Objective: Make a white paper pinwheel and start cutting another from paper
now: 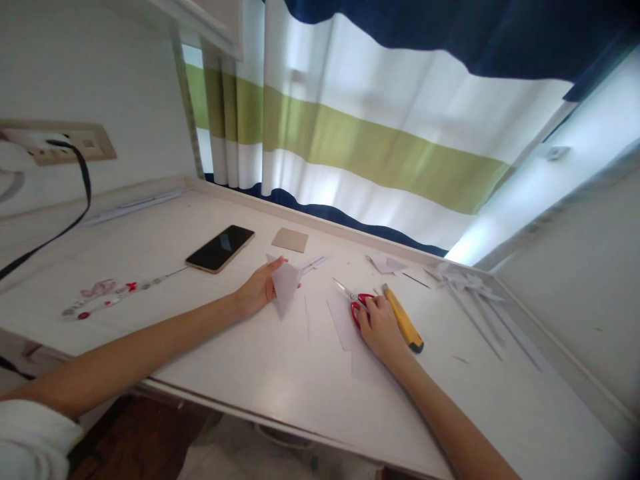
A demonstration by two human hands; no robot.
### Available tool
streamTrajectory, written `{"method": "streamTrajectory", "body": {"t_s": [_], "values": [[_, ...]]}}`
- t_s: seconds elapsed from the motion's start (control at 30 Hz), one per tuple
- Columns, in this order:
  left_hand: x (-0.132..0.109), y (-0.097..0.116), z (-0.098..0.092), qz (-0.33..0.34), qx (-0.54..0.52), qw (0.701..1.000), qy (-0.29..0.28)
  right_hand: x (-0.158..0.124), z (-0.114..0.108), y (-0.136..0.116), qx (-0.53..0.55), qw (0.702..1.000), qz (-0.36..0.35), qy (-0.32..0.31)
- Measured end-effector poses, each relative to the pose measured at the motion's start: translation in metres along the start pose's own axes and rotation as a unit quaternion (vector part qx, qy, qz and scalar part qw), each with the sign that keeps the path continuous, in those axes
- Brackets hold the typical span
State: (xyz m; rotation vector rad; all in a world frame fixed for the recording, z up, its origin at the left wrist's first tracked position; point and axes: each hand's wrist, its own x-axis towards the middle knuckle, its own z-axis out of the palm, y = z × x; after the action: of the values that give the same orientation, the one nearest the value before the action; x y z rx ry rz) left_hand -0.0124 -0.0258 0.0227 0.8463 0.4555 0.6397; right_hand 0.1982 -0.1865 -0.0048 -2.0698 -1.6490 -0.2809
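Note:
My left hand (261,288) is closed around a piece of folded white paper (287,285), with a pointed corner hanging down and a narrow strip sticking out to the right. Red-handled scissors (356,298) lie low over the table, their blades pointing up and left. My right hand (381,325) grips their handles, though the fingertips are partly hidden. Just right of that hand is a yellow utility knife (403,319). Under and beside the scissors are flat white paper pieces (340,323).
A black-screened phone (221,248) and a beige square card (290,240) lie toward the back. At left is a beaded charm strap (120,291). Folded papers with long strips (470,287) pile up at right. A curtain (370,133) hangs behind the white table (250,373).

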Motion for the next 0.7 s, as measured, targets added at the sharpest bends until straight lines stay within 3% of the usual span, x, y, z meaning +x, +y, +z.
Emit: {"method": "streamTrajectory", "body": {"t_s": [0.17, 0.33, 0.53, 0.7], "values": [[-0.001, -0.005, -0.001, 0.022, 0.008, 1.0, 0.001, 0.002, 0.004, 0.003, 0.023, 0.999, -0.002, 0.027], [-0.005, -0.008, 0.004, 0.029, 0.018, 0.999, 0.016, 0.002, -0.006, -0.007, 0.074, 0.995, 0.017, 0.063], [-0.014, -0.023, 0.019, 0.05, 0.032, 0.998, 0.025, 0.005, -0.012, -0.062, 0.234, 0.972, -0.002, -0.027], [-0.02, -0.039, 0.03, 0.053, 0.057, 0.997, 0.01, 0.01, 0.004, -0.088, 0.375, 0.923, 0.058, -0.066]]}}
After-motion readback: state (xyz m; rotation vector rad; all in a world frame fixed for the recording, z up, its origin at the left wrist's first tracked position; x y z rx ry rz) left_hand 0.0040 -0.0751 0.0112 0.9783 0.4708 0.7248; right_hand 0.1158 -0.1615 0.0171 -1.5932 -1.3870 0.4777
